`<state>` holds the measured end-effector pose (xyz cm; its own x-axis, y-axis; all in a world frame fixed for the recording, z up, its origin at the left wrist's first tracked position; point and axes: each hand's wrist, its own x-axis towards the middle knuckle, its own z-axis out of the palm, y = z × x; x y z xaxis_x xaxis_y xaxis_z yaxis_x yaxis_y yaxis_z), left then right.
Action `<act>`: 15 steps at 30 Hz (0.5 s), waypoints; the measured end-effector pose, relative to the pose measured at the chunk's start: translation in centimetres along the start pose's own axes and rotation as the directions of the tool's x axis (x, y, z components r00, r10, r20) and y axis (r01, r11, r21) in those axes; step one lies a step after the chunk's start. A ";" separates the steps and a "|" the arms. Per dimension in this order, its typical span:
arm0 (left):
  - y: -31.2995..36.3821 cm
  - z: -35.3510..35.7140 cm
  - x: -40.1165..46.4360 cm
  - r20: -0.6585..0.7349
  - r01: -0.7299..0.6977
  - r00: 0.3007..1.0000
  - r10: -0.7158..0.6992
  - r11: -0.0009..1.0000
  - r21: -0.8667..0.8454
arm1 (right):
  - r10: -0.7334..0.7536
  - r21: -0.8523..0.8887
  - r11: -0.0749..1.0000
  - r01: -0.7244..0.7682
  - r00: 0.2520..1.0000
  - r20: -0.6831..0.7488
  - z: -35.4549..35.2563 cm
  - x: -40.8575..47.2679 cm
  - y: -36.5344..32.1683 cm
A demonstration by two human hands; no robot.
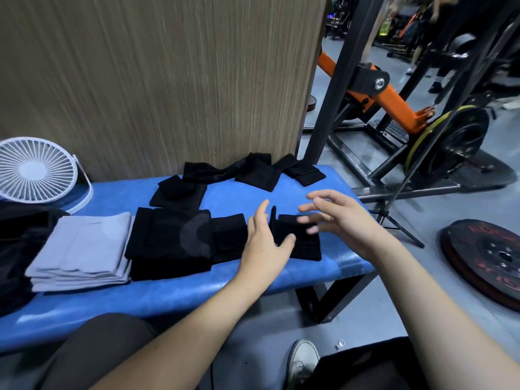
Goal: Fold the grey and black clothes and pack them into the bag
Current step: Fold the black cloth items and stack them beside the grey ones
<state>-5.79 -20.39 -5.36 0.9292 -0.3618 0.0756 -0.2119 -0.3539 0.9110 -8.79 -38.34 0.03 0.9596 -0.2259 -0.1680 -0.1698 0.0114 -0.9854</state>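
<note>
Blue bench (174, 294), L hand (264, 243) on folded black cloth (298, 240), R hand (343, 220) above

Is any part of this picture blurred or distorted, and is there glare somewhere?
Head view: the right hand has motion-blurred fingertips; the left hand is sharper; wide-angle distortion bends the blue bench edge, with soft glare along it.

A blue padded bench (180, 291) carries the lot. At its nine o'clock end stand a white fan (36, 170) and a dark bag (17, 249), with a folded grey stack (84, 249) and a folded black stack (168, 243) just beside. Toward twelve o'clock lie loose black pieces (247, 171); a small black piece (301, 243) sits toward three.
</note>
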 end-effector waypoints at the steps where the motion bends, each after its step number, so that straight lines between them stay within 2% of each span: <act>1: 0.0 0.2 0.0 -0.044 -0.019 0.999 0.021 0.998 0.053 | -0.034 -0.209 0.978 0.012 0.994 -0.102 -0.7 0.2 0.6; 3: 0.1 0.5 -0.2 -0.127 -0.096 0.983 0.131 0.964 0.247 | -0.065 -0.543 0.838 -0.058 0.977 -0.205 -1.9 0.7 1.9; 4: 0.0 0.6 -0.3 -0.163 -0.130 0.967 0.197 0.928 0.349 | -0.026 -0.604 0.790 -0.110 0.977 -0.212 -2.3 0.9 2.5; 6: 0.1 0.6 -0.3 -0.195 -0.181 0.929 0.314 0.846 0.501 | 0.045 -0.634 0.755 -0.169 0.977 -0.207 -2.4 1.0 3.2; 9: -0.5 0.6 -0.1 -0.082 -0.300 0.895 0.438 0.729 0.615 | -0.004 -0.741 0.651 -0.162 0.976 -0.217 -1.3 1.1 3.3; 12: -1.5 0.9 -0.1 0.042 -0.347 0.909 0.414 0.698 0.626 | -0.050 -0.822 0.544 -0.167 0.972 -0.230 0.2 1.3 3.1; 15: -1.8 0.9 -0.1 0.064 -0.327 0.925 0.374 0.702 0.632 | -0.039 -0.796 0.583 -0.161 0.974 -0.225 1.1 1.6 3.2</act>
<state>-5.77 -20.53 -7.37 0.7611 -0.5219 0.3851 -0.6445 -0.6754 0.3584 -7.51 -37.61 -3.42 0.8902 -0.4398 -0.1191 -0.4323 -0.7325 -0.5259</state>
